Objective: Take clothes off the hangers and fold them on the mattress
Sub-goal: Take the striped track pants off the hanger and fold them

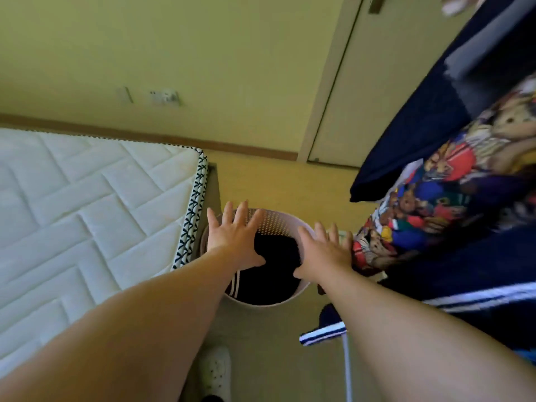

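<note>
Evidently both released, the left grip (235,237) and right grip (325,251) hovered over the round pale perforated plastic basket (280,219), so a sound next reach was rightward to the hanging navy and cartoon-print clothes (435,204), lifting each free before crossing to the white quilted mattress (87,198).

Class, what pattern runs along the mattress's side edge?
Black crosses on white, along the mattress edging, clearest in the head view.
</note>
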